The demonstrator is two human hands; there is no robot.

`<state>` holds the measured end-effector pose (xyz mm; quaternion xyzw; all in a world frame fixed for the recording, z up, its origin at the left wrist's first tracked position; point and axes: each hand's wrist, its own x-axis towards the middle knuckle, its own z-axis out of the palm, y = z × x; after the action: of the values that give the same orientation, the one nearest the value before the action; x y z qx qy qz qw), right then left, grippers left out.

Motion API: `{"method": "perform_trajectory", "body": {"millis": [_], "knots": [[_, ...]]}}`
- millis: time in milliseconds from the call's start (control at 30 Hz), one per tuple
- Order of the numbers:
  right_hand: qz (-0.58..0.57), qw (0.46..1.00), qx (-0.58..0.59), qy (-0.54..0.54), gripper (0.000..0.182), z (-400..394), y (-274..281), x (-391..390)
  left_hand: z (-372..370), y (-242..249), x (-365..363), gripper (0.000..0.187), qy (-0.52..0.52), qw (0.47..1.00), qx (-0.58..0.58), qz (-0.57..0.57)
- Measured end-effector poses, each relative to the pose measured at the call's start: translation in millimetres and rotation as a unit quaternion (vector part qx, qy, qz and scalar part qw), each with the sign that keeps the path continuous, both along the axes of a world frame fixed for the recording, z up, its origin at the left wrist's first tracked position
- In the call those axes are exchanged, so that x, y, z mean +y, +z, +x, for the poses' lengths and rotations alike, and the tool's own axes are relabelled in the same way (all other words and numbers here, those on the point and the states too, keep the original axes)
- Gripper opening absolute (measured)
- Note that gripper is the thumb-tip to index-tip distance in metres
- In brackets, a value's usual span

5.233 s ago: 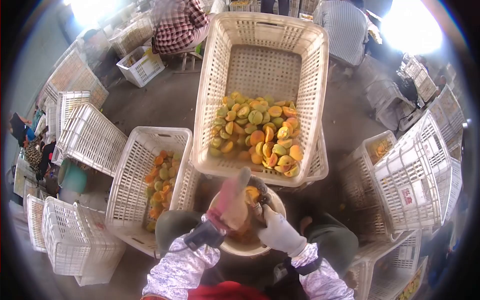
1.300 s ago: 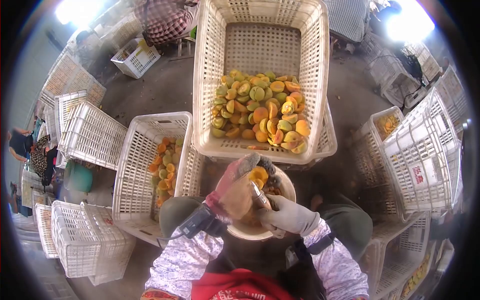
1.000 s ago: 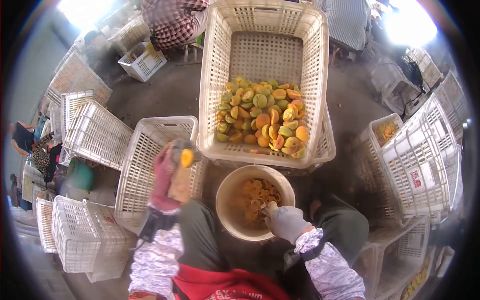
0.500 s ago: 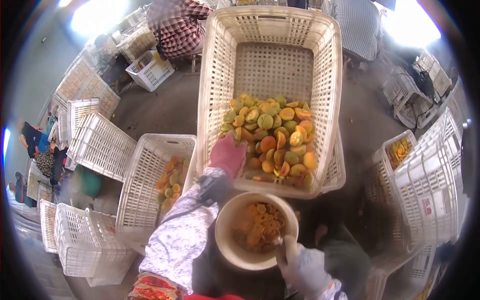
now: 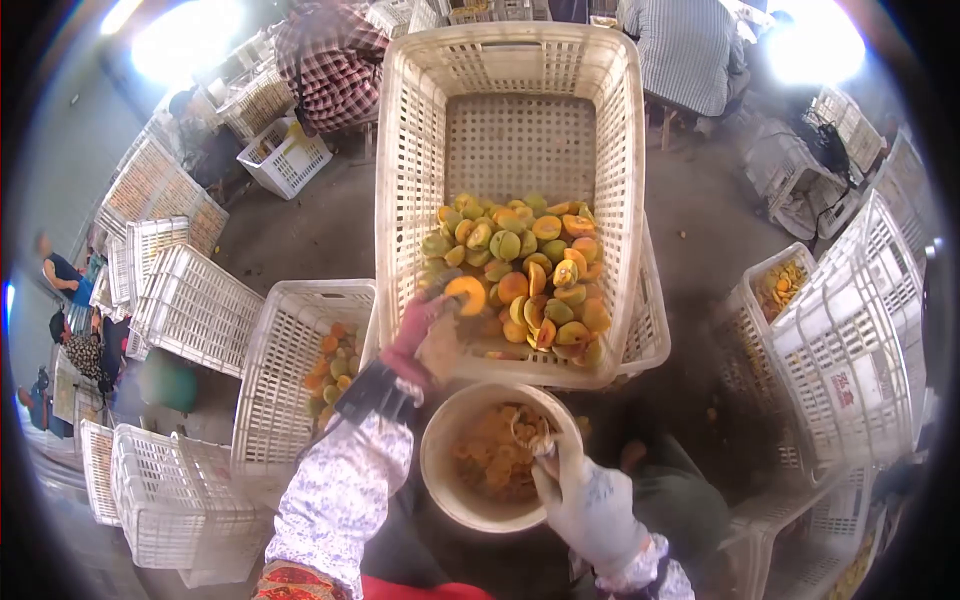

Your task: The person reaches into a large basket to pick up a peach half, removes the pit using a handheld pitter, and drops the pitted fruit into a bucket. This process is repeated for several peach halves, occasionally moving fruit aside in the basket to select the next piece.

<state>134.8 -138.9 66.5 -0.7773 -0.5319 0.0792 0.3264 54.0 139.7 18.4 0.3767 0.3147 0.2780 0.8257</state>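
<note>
My left hand [image 5: 425, 335], in a pink glove, holds an orange fruit half [image 5: 466, 294] at the near left corner of the big white crate [image 5: 400, 200]. That crate holds several green and orange fruit halves [image 5: 520, 270]. My right hand [image 5: 585, 505], in a grey glove, grips a small pitting tool [image 5: 530, 432] over the rim of a tan bucket [image 5: 440, 480]. The bucket sits between my knees and holds orange pits and scraps.
A second white crate [image 5: 270, 350] with orange fruit halves stands at my left. Stacked and tipped white crates [image 5: 850, 340] ring me on both sides. Two people sit beyond the big crate: a plaid shirt [image 5: 330, 60] and a striped shirt [image 5: 685, 50].
My left hand went out to the left crate with a fruit half, then reached into the big crate and now lifts a fruit half from it. My right hand stayed at the bucket.
</note>
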Motion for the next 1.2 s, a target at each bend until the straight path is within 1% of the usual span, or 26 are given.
{"method": "perform_trajectory", "body": {"millis": [67,100,167,200,267,300,333,400,433,467,500,567,600,667,767,800,867,900,967,1000,1033,1067,1100,1133,1167,1200], "knots": [[0.023,1.0,-0.001,0.002,0.02,-2,-5,8,-7,30,-47,0.045,-0.016,0.996,-0.049,-0.078],[0.044,0.999,0.0,0.004,0.022,-2,-5,12,-14,26,-60,0.045,-0.016,0.995,-0.053,-0.08],[0.031,0.999,0.011,0.016,0.026,-3,-4,18,-26,22,-83,0.037,-0.085,0.977,-0.134,-0.141],[0.02,0.999,0.026,0.026,0.032,-4,-4,21,-29,27,-98,0.037,-0.084,0.977,-0.136,-0.144],[0.014,0.999,0.044,0.027,0.037,-10,-8,24,-29,65,-136,0.031,0.002,0.987,-0.092,-0.133],[-0.018,0.999,0.032,0.028,0.039,-12,-12,25,-33,49,-137,0.034,-0.01,0.998,-0.06,-0.03],[-0.048,0.998,0.019,0.032,0.041,-13,-15,27,-35,41,-137,0.034,-0.009,0.997,-0.063,-0.033],[-0.054,0.997,0.02,0.051,0.044,-14,-17,28,-40,28,-130,0.037,-0.009,0.977,-0.082,-0.197],[-0.058,0.996,0.033,0.056,0.047,-15,-18,30,-45,28,-120,0.038,-0.09,0.968,-0.124,-0.197],[-0.064,0.995,0.045,0.059,0.05,-15,-19,31,-44,27,-121,0.038,-0.089,0.969,-0.123,-0.197],[-0.066,0.995,0.045,0.057,0.05,-17,-22,31,-39,27,-127,0.037,-0.025,0.98,-0.076,-0.184],[0.047,0.995,-0.047,0.069,0.031,-18,-30,30,-27,34,-132,0.033,0.068,0.987,0.012,-0.148],[0.043,0.996,-0.049,0.068,0.031,-19,-29,31,-30,23,-130,0.033,0.067,0.986,0.011,-0.152],[-0.042,0.997,-0.015,0.061,0.028,-21,-22,31,-38,6,-126,0.029,-0.015,0.983,-0.082,-0.164],[-0.058,0.997,0.001,0.053,0.027,-24,-33,31,-34,15,-130,0.028,0.014,0.972,-0.071,-0.222],[-0.059,0.997,0.002,0.053,0.027,-24,-33,30,-36,6,-128,0.028,0.015,0.972,-0.07,-0.223],[-0.09,0.99,0.064,0.09,0.046,-24,-33,27,-41,-17,-124,0.031,-0.015,0.995,-0.061,-0.082],[-0.09,0.99,0.064,0.09,0.046,-22,-32,27,-37,0,-127,0.031,-0.014,0.995,-0.062,-0.083],[-0.035,0.981,0.136,0.136,0.031,-18,-31,27,-28,39,-134,0.034,0.033,0.991,0.002,-0.13],[-0.036,0.98,0.137,0.139,0.031,-14,-21,29,-33,28,-131,0.034,0.037,0.991,0.002,-0.131],[-0.112,0.949,0.262,0.135,0.027,-9,-3,31,-40,10,-126,0.035,0.002,0.994,-0.019,-0.108],[-0.186,0.897,0.38,0.127,0.022,-6,6,32,-45,-5,-123,0.037,-0.033,0.995,-0.041,-0.086],[-0.192,0.848,0.477,0.125,0.02,-6,0,32,-44,0,-123,0.037,-0.032,0.995,-0.041,-0.086],[-0.192,0.848,0.477,0.126,0.02,-7,1,31,-40,8,-123,0.036,-0.056,0.99,-0.07,-0.106],[-0.148,0.882,0.421,0.152,0.018,-8,1,32,-39,13,-122,0.037,-0.078,0.984,-0.1,-0.126],[-0.103,0.909,0.363,0.176,0.016,-10,1,33,-43,-9,-117,0.037,-0.077,0.984,-0.099,-0.125]]}}
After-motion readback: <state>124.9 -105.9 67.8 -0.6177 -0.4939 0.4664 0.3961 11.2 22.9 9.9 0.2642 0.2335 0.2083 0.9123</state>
